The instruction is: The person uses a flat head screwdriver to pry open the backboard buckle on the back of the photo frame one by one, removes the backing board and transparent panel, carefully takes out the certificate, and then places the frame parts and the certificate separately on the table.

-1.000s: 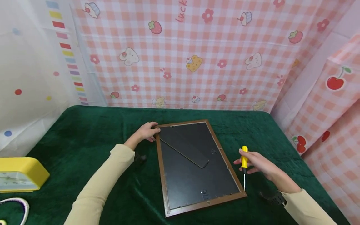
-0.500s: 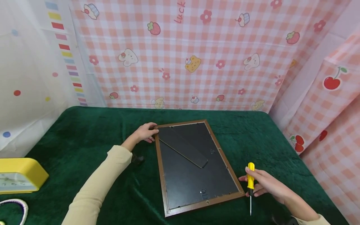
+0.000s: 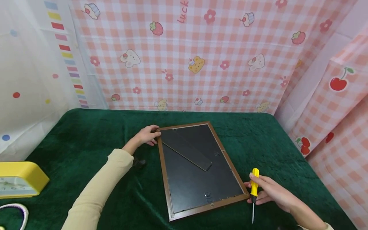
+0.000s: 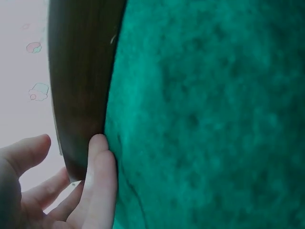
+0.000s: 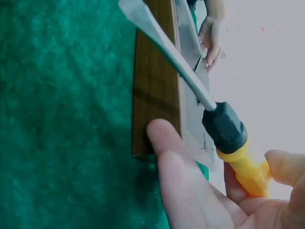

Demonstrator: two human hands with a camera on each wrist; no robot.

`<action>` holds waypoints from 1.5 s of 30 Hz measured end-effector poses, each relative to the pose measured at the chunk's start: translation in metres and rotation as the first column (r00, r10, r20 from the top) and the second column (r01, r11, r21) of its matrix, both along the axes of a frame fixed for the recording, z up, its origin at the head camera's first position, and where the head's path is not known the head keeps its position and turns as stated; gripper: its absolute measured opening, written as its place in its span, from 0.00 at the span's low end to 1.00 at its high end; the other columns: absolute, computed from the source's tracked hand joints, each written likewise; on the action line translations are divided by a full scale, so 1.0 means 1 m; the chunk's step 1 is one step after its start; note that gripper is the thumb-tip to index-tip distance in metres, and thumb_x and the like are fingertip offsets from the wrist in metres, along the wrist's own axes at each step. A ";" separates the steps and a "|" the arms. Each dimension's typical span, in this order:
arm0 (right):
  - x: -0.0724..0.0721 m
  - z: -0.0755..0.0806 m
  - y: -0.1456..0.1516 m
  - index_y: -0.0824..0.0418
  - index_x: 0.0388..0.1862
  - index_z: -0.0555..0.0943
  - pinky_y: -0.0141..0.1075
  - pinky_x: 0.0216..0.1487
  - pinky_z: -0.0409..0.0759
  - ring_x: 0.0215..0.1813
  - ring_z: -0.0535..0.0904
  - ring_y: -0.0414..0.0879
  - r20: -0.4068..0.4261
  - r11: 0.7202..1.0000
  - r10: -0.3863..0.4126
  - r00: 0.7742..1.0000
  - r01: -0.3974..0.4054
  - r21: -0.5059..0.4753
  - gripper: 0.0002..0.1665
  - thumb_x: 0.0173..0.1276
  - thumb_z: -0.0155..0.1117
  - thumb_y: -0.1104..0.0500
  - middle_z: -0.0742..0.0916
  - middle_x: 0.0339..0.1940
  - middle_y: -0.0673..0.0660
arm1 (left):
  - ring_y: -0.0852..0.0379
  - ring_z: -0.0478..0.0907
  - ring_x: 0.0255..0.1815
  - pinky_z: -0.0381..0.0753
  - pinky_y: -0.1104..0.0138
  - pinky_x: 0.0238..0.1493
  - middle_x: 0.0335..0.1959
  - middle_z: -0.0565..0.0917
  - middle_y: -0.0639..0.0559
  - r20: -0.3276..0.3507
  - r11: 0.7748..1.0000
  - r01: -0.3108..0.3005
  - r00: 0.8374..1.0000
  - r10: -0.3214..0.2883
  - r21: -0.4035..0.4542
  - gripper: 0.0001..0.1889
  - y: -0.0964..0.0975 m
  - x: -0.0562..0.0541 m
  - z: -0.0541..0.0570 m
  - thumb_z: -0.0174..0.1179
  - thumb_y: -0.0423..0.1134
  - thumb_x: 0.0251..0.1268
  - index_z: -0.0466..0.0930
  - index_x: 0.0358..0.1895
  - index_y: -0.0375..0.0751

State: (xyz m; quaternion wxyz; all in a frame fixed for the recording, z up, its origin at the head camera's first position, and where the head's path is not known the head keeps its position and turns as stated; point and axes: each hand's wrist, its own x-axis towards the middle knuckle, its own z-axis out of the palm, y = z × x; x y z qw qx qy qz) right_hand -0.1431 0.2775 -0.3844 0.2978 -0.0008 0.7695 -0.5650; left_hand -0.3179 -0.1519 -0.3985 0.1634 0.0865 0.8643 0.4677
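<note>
A brown wooden picture frame (image 3: 164, 174) lies face down, its black backing board (image 3: 189, 187) upward and a stand leg (image 3: 188, 147) flat against it. My left hand (image 3: 146, 135) holds the far left corner; in the left wrist view, fingertips (image 4: 98, 145) touch the frame's outer side (image 4: 81, 81). My right hand (image 3: 271, 190) grips a flat-tip screwdriver by its yellow handle (image 3: 255, 182), with the metal shaft (image 5: 183, 69) pointing toward the near side, off the frame. Two fingers of that hand touch the near right corner, seen in the right wrist view.
A dark green cloth (image 3: 95, 137) covers the table. At the left edge stand a yellow clock (image 3: 34, 179) and a white-and-purple curved band (image 3: 24, 212). A pink checked curtain (image 3: 184, 48) hangs behind, and another flanks the right side.
My right hand with the screwdriver has moved nearer to the body, and its fingers have come to the frame's near right corner. The left hand stays at its corner.
</note>
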 end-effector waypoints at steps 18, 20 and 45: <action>-0.038 0.007 0.019 0.80 0.56 0.57 0.44 0.41 0.77 0.40 0.79 0.53 -0.176 0.996 -0.051 0.983 0.064 0.069 0.38 0.71 0.36 0.44 0.77 0.47 0.66 | 0.52 0.76 0.25 0.77 0.62 0.25 0.30 0.74 0.43 -0.063 0.987 0.127 0.989 -0.133 -0.098 0.11 -0.057 0.047 0.003 0.52 0.37 0.63 0.71 0.43 0.32; -0.044 0.007 0.020 0.80 0.56 0.57 0.44 0.41 0.77 0.41 0.79 0.53 -0.204 0.995 -0.055 0.977 0.071 0.070 0.37 0.71 0.35 0.44 0.76 0.48 0.67 | 0.52 0.75 0.25 0.77 0.62 0.25 0.28 0.73 0.44 -0.052 0.978 0.167 0.983 -0.175 -0.123 0.14 -0.061 0.055 0.005 0.53 0.38 0.63 0.70 0.48 0.33; -0.126 0.003 -0.004 0.75 0.54 0.61 0.45 0.46 0.74 0.52 0.71 0.59 -0.336 0.982 -0.030 0.941 0.090 0.165 0.40 0.68 0.34 0.38 0.70 0.56 0.71 | 0.51 0.79 0.24 0.78 0.64 0.24 0.21 0.80 0.46 0.093 0.928 0.372 0.923 -0.373 0.029 0.25 -0.058 0.155 0.014 0.58 0.39 0.58 0.66 0.50 0.19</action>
